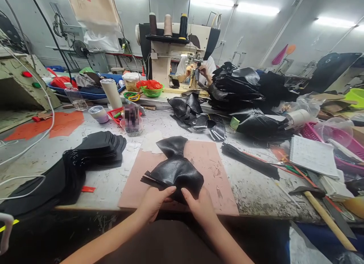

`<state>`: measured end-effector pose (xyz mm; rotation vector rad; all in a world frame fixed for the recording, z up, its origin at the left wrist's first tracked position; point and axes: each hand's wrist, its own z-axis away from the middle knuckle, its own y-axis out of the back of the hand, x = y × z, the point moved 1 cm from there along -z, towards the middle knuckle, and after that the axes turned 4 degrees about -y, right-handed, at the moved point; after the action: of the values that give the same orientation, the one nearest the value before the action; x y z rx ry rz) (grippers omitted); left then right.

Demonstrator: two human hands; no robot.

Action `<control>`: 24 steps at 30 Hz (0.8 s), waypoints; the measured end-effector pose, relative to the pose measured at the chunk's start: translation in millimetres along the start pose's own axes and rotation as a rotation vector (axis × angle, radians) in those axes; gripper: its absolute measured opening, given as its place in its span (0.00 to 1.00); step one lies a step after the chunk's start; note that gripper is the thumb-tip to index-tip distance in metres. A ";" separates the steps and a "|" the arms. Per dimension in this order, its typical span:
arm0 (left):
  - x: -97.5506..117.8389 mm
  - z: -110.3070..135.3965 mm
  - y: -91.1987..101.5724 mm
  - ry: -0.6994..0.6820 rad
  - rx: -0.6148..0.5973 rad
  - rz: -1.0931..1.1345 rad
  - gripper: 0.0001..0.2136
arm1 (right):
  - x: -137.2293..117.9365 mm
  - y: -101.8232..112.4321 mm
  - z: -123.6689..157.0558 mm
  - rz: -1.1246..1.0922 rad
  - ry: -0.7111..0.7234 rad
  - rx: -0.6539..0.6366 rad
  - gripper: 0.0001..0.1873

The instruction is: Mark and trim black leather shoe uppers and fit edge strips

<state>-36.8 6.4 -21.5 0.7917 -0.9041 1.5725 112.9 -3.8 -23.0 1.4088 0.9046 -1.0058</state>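
A shiny black leather piece, narrow in the middle and wide at both ends, lies over a pink board at the table's front edge. My left hand grips its near edge from the left, thumb on top and fingers tucked beneath. On the other side my right hand pinches the same edge, its thumb also on top. Thin layered edges show at the piece's left side. The fingertips under the leather are hidden. Left of the board is a stack of matt black cut pieces.
Across the table a person works at a sewing machine. Black leather pieces are heaped at the back right. A hammer, a notebook and black strips lie rightward. A tumbler and jar stand back left.
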 end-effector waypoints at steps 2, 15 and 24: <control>-0.3 0.5 0.2 -0.008 0.016 -0.077 0.09 | 0.5 -0.6 0.9 0.003 -0.005 -0.018 0.17; -2.0 -5.2 0.1 -0.219 0.011 -0.412 0.12 | -3.8 15.3 -6.2 -0.355 -0.407 -0.215 0.14; -0.4 -4.9 -5.0 -0.103 -0.100 -0.271 0.09 | -6.3 11.6 -4.4 -0.373 -0.425 -0.181 0.12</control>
<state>-31.9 11.0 -23.5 0.8897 -0.9013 1.2506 121.9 -0.2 -13.2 0.8420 0.9255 -1.4008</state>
